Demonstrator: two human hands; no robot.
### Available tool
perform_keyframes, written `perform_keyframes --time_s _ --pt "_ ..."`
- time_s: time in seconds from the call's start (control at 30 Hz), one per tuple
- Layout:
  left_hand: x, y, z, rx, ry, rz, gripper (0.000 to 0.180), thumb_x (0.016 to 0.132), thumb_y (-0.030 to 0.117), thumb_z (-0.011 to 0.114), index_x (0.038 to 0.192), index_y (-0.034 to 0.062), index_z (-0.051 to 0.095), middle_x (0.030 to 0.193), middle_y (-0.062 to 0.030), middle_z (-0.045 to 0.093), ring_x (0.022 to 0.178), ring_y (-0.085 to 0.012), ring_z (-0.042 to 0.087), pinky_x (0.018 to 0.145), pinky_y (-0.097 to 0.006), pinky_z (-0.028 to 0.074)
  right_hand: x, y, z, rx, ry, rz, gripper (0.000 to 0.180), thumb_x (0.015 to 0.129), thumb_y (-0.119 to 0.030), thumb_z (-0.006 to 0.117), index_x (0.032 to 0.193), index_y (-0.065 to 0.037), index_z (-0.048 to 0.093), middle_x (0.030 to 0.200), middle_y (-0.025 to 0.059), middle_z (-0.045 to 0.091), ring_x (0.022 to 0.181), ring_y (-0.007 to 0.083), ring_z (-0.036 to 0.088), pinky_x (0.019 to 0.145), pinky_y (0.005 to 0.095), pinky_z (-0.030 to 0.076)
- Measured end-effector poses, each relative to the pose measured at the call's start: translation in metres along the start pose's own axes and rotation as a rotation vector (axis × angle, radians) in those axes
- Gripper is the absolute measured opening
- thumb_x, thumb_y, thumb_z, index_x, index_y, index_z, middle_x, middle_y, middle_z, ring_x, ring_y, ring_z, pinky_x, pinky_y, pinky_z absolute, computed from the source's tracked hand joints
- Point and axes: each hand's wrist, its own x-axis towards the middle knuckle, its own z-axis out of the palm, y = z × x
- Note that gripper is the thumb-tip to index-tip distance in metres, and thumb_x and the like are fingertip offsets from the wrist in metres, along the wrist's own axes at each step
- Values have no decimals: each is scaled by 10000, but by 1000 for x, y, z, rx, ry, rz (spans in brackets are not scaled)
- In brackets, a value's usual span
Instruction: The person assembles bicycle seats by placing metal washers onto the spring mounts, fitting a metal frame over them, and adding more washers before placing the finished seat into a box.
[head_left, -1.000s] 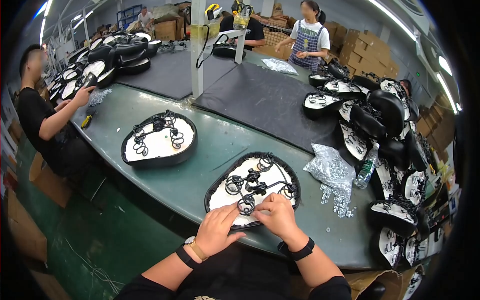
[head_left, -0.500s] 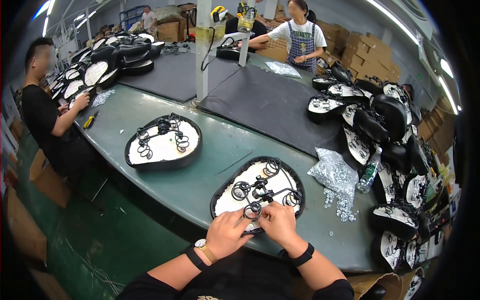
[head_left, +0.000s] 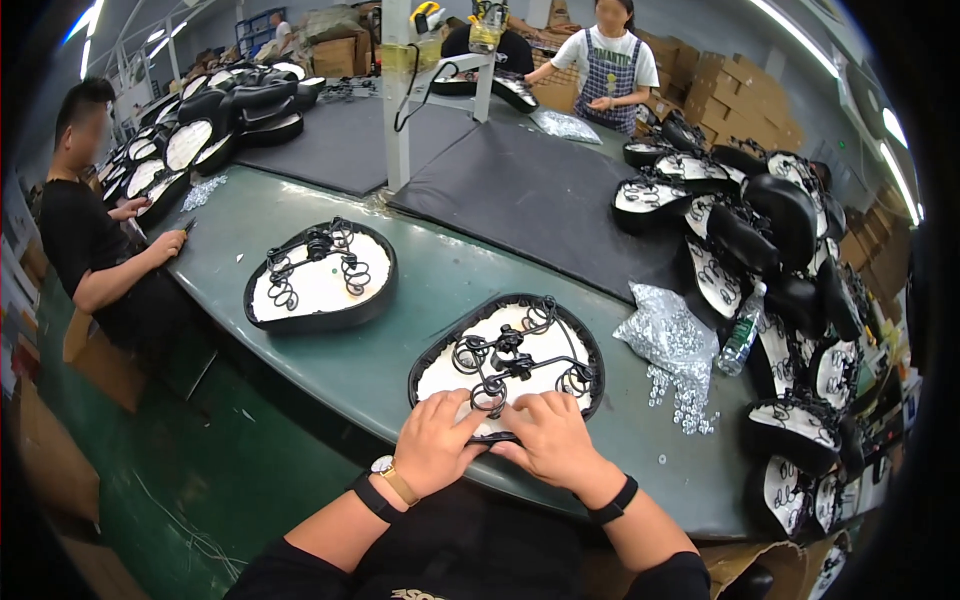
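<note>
Both the left hand [head_left: 435, 445] and right hand [head_left: 548, 440] are pressing curled fingers onto the near edge of the upturned bicycle saddle [head_left: 508, 358], whose spring frame [head_left: 505, 362] is already seated, while a second saddle [head_left: 320, 277] is lying left of it.

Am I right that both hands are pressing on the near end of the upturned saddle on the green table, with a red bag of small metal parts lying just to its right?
Not quite: the bag is clear plastic, not red, as the head view shows. The rest holds: the left hand and the right hand press on the near end of the upturned saddle on the green table, and the bag lies just to its right.
</note>
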Motion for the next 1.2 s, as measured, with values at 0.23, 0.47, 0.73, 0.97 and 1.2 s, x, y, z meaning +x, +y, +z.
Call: perform_keyframes --time_s 0.23,0.47,0.73,0.97,1.2 --pt "-7 6 14 -91 34 -84 600 700 76 829 1276 55 661 1255 -136 587 1154 -344 582 979 -447 482 -4 8 15 -59 68 -49 466 881 -525 704 1080 -106 736 1026 44 621 941 253 555 832 410 412" --pt "-5 9 12 -120 4 -100 639 686 65 836 1297 51 649 1207 -121 600 1103 -342 604 962 -451 481 -5 7 19 -43 119 -73 436 856 -500 726 1041 -106 751 991 29 625 929 232 567 846 396 427" --pt "-5 15 12 -78 -16 -139 692 704 60 822 1364 82 614 1202 -101 586 1110 -320 579 955 -429 439 -9 5 20 -13 127 -58 414 833 -471 756 1027 -106 750 975 8 631 911 213 572 833 380 428" --pt "-12 15 17 -17 -17 -91 702 729 45 800 1401 67 597 1248 -127 597 1121 -338 589 974 -446 459 -9 3 22 -3 125 -19 420 844 -462 752 1056 -101 723 1018 32 629 927 227 572 829 383 431" --pt "-14 12 22 97 -9 -43 737 742 59 797 1443 33 570 1239 -152 586 1095 -361 593 984 -474 486 -6 1 23 -25 86 -70 402 864 -433 741 1039 -72 711 966 34 598 910 235 558 811 369 431"
